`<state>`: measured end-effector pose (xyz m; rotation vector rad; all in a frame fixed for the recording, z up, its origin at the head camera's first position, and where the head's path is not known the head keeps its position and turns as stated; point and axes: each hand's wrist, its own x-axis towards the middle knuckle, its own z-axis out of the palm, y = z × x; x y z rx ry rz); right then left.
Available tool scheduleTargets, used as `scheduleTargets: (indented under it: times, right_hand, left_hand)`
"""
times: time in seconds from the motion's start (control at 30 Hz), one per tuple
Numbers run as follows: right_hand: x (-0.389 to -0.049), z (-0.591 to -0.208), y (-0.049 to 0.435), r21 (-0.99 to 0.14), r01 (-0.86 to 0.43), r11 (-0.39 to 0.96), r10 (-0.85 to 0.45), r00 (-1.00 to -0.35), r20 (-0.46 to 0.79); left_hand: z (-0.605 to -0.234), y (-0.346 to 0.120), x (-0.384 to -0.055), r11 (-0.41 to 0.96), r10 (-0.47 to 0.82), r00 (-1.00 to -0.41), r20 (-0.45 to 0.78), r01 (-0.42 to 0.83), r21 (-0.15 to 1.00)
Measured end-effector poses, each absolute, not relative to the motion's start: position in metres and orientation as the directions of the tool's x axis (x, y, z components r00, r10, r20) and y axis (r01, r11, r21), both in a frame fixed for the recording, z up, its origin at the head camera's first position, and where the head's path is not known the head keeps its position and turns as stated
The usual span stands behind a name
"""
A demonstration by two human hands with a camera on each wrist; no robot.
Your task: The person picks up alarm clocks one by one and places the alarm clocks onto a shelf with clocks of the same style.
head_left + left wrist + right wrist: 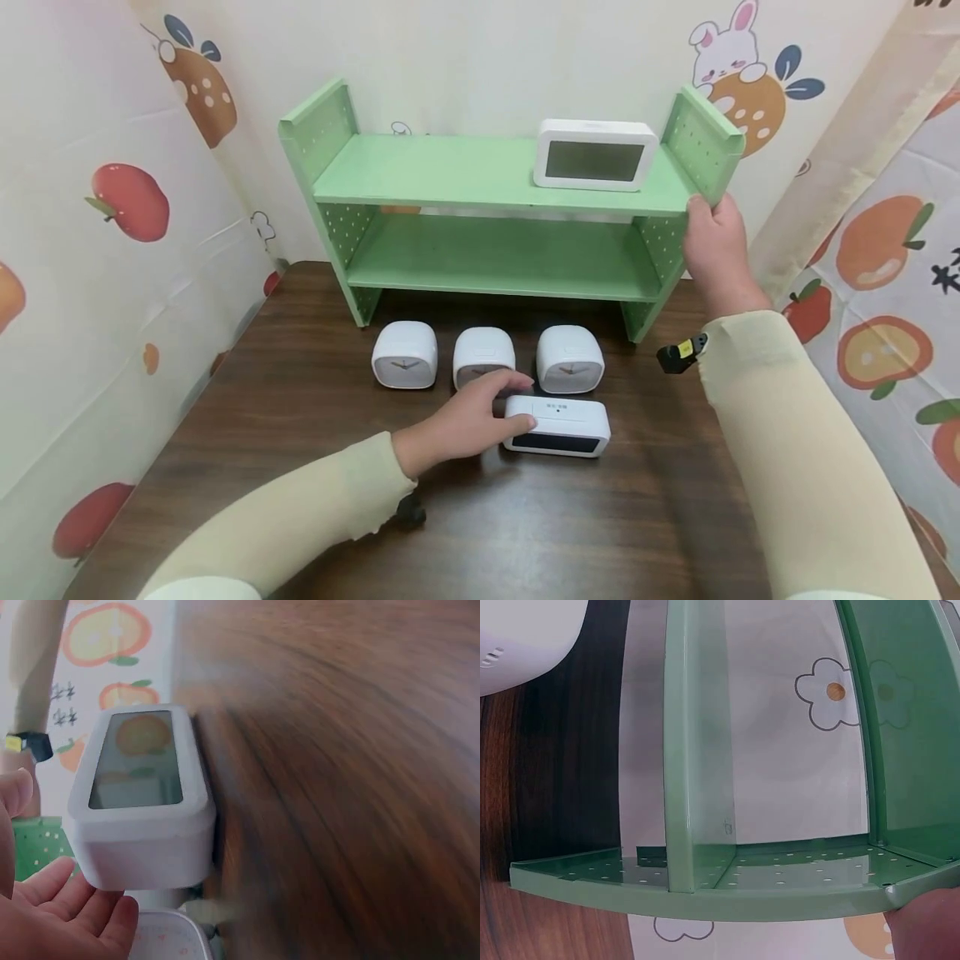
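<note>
A white rectangular digital clock [558,427] with a dark screen stands on the table. My left hand [468,417] is at its left end, thumb and fingers spread apart around that end; in the left wrist view the fingers [90,904] are beside the clock [142,840], and contact is hard to tell. My right hand [717,250] grips the right side panel of a green two-tier shelf [495,204], at the upper board's front corner. Another white digital clock [595,157] stands on the right part of the upper board. The right wrist view shows the shelf's perforated side [780,881].
Three small white rounded clocks stand in a row in front of the shelf: left [405,355], middle [483,354] and right [570,360]. The middle one is close behind my left hand. Fruit-printed curtains [82,275] surround the dark wooden table [525,525].
</note>
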<state>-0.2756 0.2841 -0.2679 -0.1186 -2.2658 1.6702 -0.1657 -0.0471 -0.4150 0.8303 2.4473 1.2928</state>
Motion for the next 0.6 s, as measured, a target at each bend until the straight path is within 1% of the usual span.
scheduleTargets:
  times: [0.2,0.37,0.6]
  right_hand:
    - [-0.277,-0.269,0.285,-0.939,-0.111,0.324,0.263,-0.943,0.203]
    - [-0.275,-0.27,0.287,-0.943,-0.082,0.324,0.288,-0.941,0.18]
    - [-0.277,-0.271,0.285,-0.948,-0.124,0.293,0.269,-0.941,0.206]
  left_hand:
    - [-0.423,-0.04,-0.166,0.358,0.558,-0.827,0.064,0.31,0.881]
    - [-0.428,-0.037,-0.165,0.323,0.526,-0.848,0.058,0.263,0.909]
    - [-0.439,-0.032,-0.161,0.303,0.504,-0.863,0.003,0.181,0.936]
